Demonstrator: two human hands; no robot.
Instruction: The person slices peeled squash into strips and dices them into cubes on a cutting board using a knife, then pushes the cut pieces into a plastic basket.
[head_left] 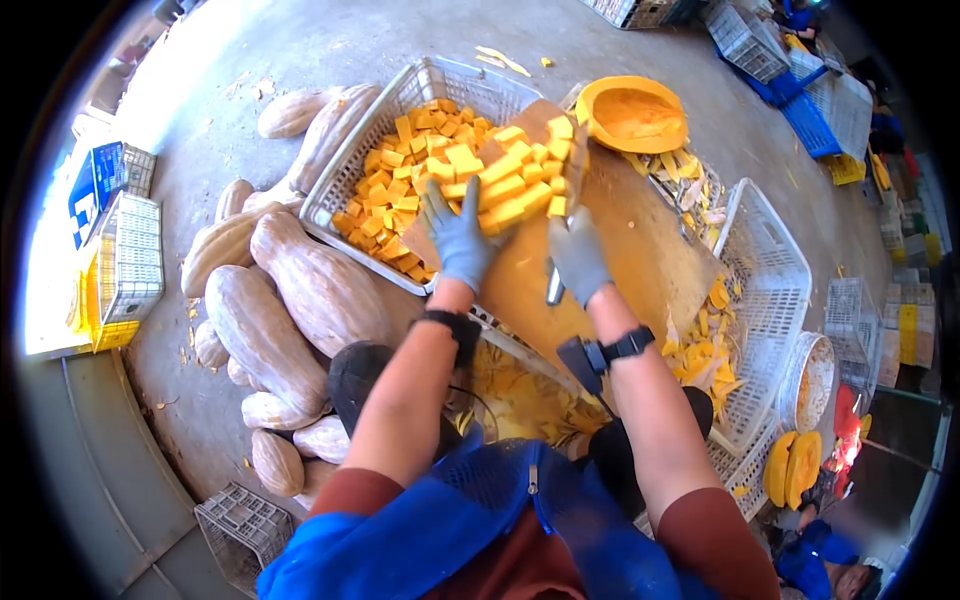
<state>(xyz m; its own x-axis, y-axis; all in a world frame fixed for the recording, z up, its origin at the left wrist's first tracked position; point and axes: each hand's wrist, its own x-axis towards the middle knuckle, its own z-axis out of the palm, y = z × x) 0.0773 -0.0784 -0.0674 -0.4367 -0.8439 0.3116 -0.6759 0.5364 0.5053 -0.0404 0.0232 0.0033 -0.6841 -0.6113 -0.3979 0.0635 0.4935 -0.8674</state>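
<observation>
Touching pumpkin cubes [510, 188], the left hand [460, 243] splays; the right hand [580, 258] seemingly grips a knife [555, 287].

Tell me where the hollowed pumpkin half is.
In the head view, the hollowed pumpkin half lies right of top centre, by the far end of the cutting board, right of the cube crate and beyond the right hand.

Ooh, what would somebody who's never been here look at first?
Probably the bright orange cubes, heaped in the pale crate and gathered on the board at its edge, where the gloved left hand spreads its fingers against them. Next might come the hollow pumpkin half at the board's far end, and the big, pale whole pumpkins lying on the floor to the left.
</observation>
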